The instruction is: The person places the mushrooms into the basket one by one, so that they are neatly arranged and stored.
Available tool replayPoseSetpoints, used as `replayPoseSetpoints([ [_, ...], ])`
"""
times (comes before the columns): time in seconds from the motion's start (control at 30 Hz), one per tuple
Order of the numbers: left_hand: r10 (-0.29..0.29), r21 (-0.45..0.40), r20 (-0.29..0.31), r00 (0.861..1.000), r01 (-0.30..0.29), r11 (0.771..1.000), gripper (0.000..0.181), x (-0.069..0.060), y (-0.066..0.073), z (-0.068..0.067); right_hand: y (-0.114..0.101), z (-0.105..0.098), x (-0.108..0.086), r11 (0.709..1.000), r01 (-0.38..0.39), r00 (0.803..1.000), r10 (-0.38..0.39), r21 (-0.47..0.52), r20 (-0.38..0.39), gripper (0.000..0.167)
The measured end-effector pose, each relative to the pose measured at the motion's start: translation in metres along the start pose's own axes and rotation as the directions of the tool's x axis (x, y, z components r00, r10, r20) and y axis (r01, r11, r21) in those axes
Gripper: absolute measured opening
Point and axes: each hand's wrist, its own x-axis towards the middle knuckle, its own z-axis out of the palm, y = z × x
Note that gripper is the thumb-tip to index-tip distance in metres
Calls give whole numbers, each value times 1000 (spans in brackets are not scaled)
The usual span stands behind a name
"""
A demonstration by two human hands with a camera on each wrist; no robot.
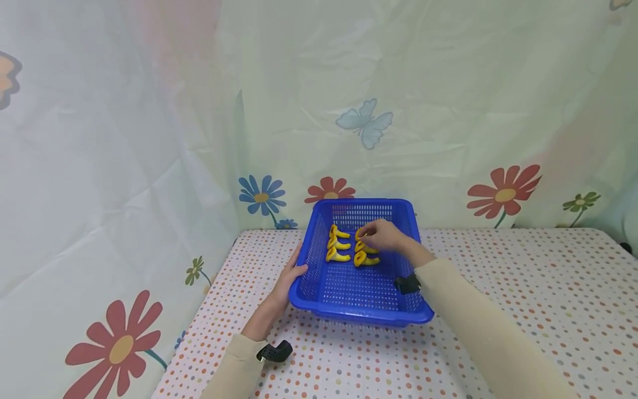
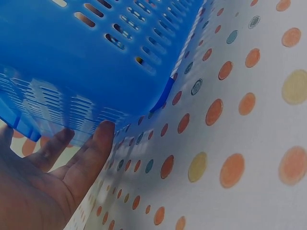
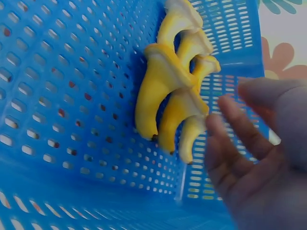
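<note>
Several yellow trumpet-shaped mushrooms lie in two rows inside a blue plastic basket (image 1: pixel 359 310), a left row (image 1: pixel 340 245) and a right row (image 1: pixel 368 259). My right hand (image 1: pixel 382 235) is over the back of the right row and partly hides it. In the right wrist view its fingers are loosely bent beside the mushrooms (image 3: pixel 160 91), with nothing held. My left hand (image 1: pixel 286 280) rests against the basket's left side, the thumb near the rim. Seen from the left wrist, the left hand (image 2: pixel 57 172) has its fingers extended against the slotted wall.
The basket stands on a table (image 1: pixel 523 299) with a dotted cover, near its back edge. Behind and to the left hangs a pale sheet (image 1: pixel 423 72) printed with flowers and a butterfly. A black wrist device (image 1: pixel 407 284) on the right arm is over the basket's right side.
</note>
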Motion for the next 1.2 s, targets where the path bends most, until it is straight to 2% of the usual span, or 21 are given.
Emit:
replayPoseSetpoints([
  [0.13,5,-6,9,1000,-5,1000,75,2,-1,1,-7,-7,-2,997,-10,1000,11,75,-12,29],
  [0.23,-8,-4,12,1000,8,1000,74,4,-2,1,-13,-16,-5,996,2,1000,0,84,-29,29],
  [0.33,-33,17,-13,999,33,999,72,4,0,-2,-20,-30,-11,997,28,998,-23,76,-59,29],
  [0.4,-31,41,-59,998,33,999,70,4,2,-7,-27,-40,-15,997,49,996,-44,58,-80,30],
  [0.5,15,75,-163,986,-3,997,65,4,5,-21,-32,-55,-24,997,80,992,-78,12,-102,31],
  [0.63,73,90,-299,952,-47,995,59,1,11,-48,-30,-75,-37,992,106,986,-114,-71,-119,31],
  [0.77,71,135,-344,936,-25,990,56,-3,15,-74,-24,-98,-52,988,98,984,-114,-122,-138,30],
  [0.83,78,220,-348,934,0,976,54,-4,17,-87,-21,-111,-61,989,70,984,-90,-131,-151,31],
  [0.87,88,276,-344,935,11,961,54,-5,18,-94,-18,-117,-65,989,59,984,-80,-139,-157,31],
  [0.9,101,345,-340,935,24,938,54,-5,21,-100,-15,-124,-69,988,45,984,-70,-150,-164,31],
  [0.93,115,421,-334,936,39,906,55,-6,24,-106,-13,-129,-74,987,34,984,-61,-158,-168,31],
  [1.0,142,568,-317,938,68,820,58,-7,31,-119,-8,-141,-82,983,22,984,-54,-184,-172,32],
  [1.07,182,709,-295,938,87,700,61,-7,39,-132,-3,-151,-89,976,28,983,-67,-216,-174,34],
  [1.1,200,770,-286,937,100,631,63,-7,43,-137,-1,-157,-92,974,31,981,-72,-225,-177,35],
  [1.2,232,892,-261,937,143,429,68,-5,55,-152,4,-171,-101,967,46,979,-94,-252,-180,41],
])
